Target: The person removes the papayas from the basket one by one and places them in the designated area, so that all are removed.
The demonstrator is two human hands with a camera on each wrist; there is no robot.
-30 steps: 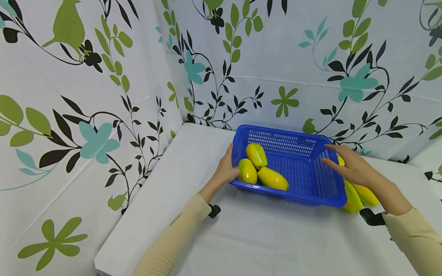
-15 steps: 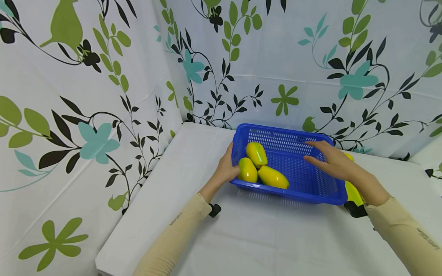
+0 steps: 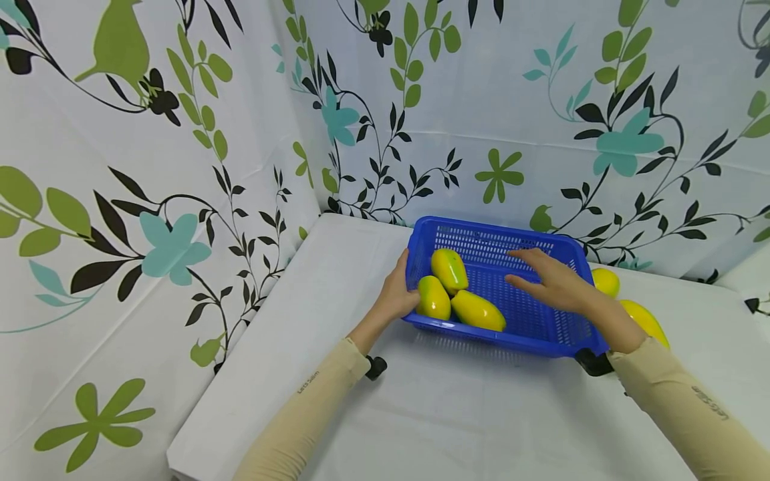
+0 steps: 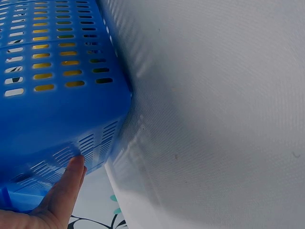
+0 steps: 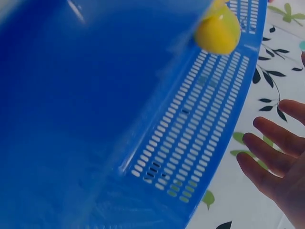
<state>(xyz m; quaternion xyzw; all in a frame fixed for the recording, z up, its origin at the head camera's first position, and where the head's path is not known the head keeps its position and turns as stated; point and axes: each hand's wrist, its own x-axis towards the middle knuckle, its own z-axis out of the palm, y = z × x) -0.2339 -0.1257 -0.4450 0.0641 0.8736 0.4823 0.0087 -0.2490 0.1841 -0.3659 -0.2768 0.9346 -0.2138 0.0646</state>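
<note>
A blue plastic basket (image 3: 517,337) with slotted walls stands on the white-covered table. Three yellow-green mangoes (image 3: 476,310) lie together at its left end. My left hand (image 3: 394,294) grips that end, thumb at the rim and fingers along the outer wall; in the left wrist view, the fingers (image 4: 71,183) lie against the slotted side. Over the basket's right half hovers my right hand (image 3: 556,284), its fingers spread and holding nothing. The right wrist view shows these fingers (image 5: 274,157) apart from the basket, with a mango (image 5: 218,32) at the basket's far end.
Outside the basket on the right, a mango (image 3: 606,282) sits by the wall and another mango (image 3: 646,321) shows partly behind my right forearm. A curtain (image 3: 493,120) with leaf and bird prints hangs behind and to the left of the table (image 3: 421,414).
My right hand has moved left from the basket's right edge to above its inside, uncovering more of the mangoes outside. The left hand and the basket have stayed in place.
</note>
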